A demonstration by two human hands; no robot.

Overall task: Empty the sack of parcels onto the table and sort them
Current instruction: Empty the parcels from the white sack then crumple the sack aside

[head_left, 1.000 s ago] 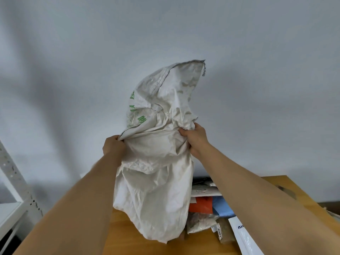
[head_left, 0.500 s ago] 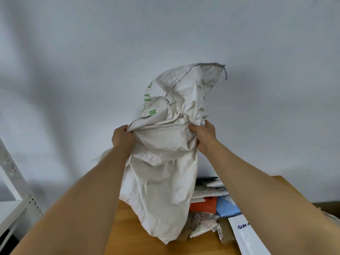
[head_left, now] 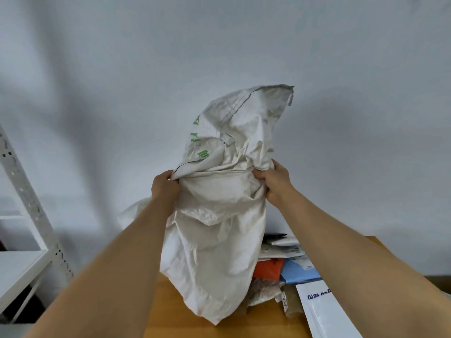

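I hold the sack [head_left: 219,228] upended at twelve o'clock, left hand [head_left: 164,189] and right hand [head_left: 274,182] fingers bunching its cloth. Parcels [head_left: 285,262] lie at four o'clock on the surface [head_left: 170,308]. I should shake firmly, then set it aside.

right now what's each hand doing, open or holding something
Left hand: closed, gripping a fold of the crumpled white woven sack on its left side.
Right hand: closed, gripping the same sack on its right side.
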